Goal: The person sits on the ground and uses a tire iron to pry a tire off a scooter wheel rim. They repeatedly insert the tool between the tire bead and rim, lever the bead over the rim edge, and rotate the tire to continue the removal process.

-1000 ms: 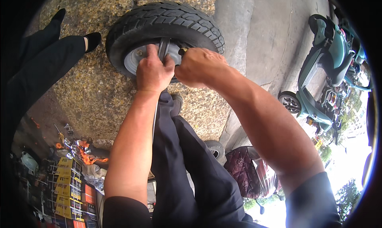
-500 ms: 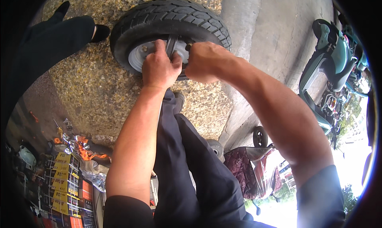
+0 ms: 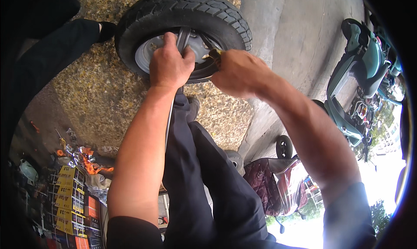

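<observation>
A black tyre (image 3: pixel 186 9) on a silver-grey rim (image 3: pixel 144 56) stands tilted in front of me on the ground. My left hand (image 3: pixel 170 67) is closed round a long flat metal tyre lever (image 3: pixel 184 35), whose far end reaches the tyre's inner edge. The lever's shaft runs back beneath that hand, beside my leg. In my closed right hand (image 3: pixel 239 73) is a slim tool with a yellow and dark handle (image 3: pixel 214 54); a dark shaft slants from it toward the tyre's edge. Its tip is hard to make out.
Another person's dark-trousered leg (image 3: pixel 65 51) is close by the wheel's left. Stacked yellow and orange boxes (image 3: pixel 65 194) and crumpled wrapping (image 3: pixel 89 162) lie at lower left. On the right stand a teal scooter (image 3: pixel 343 88) and a vehicle with a maroon quilted cover (image 3: pixel 260 184).
The wheel has shifted slightly up and left. My right hand has drawn back a little from the rim, baring more of its tool. My left hand keeps its grip on the lever.
</observation>
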A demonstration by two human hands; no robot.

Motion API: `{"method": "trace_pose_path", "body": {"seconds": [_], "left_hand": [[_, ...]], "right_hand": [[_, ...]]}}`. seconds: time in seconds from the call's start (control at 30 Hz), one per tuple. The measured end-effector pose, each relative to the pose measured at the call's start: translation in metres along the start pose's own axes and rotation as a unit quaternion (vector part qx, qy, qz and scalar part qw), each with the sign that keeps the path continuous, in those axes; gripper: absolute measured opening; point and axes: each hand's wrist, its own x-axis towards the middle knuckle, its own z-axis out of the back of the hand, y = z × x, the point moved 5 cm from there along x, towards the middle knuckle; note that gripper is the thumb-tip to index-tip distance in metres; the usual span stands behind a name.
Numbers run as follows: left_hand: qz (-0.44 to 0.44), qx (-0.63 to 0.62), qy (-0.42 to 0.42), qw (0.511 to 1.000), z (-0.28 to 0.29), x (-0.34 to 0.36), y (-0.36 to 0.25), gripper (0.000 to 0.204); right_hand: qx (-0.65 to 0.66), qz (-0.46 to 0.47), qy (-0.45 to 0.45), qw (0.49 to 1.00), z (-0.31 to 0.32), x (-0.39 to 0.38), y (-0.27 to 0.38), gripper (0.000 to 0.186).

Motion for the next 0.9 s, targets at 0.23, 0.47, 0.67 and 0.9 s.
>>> {"method": "trace_pose_path", "body": {"seconds": [0.23, 0.47, 0.67, 0.9], "left_hand": [[-0.021, -0.001, -0.017, 1.000, 0.001, 0.001, 0.001, 0.033], [-0.013, 0.022, -0.009, 1.000, 0.002, 0.002, 0.000, 0.035], [-0.020, 0.026, -0.020, 0.999, 0.004, 0.002, -0.004, 0.035], [-0.007, 0.019, -0.025, 0.999, 0.005, 0.003, -0.004, 0.031]], "right_hand": [[0.009, 0.030, -0.032, 0.999, -0.024, -0.004, -0.008, 0.035], [0.041, 0.013, -0.033, 0.999, -0.019, 0.020, 0.001, 0.037], [0.025, 0.001, -0.055, 0.998, -0.018, 0.020, 0.004, 0.036], [0.004, -0.004, -0.056, 0.998, -0.019, 0.024, 0.005, 0.035]]}}
